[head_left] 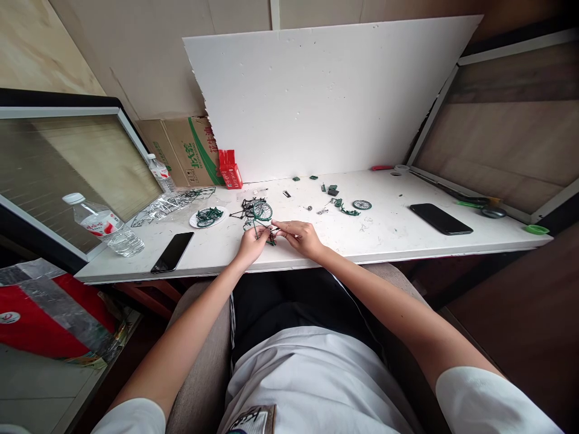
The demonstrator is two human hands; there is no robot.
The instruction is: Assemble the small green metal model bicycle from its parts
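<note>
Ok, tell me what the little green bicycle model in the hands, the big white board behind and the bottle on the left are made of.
Small green bicycle model: thin dark-green struts and spoked wheel, probably plastic, possibly painted metal. Large white board: matte, pitted, ragged torn left edge, likely foam. Clear water bottle: see-through thin plastic, white cap, red label.

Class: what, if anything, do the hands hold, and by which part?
The left hand and right hand pinch a small green model piece between fingertips, one from each side; the exact part is too small to tell.
</note>
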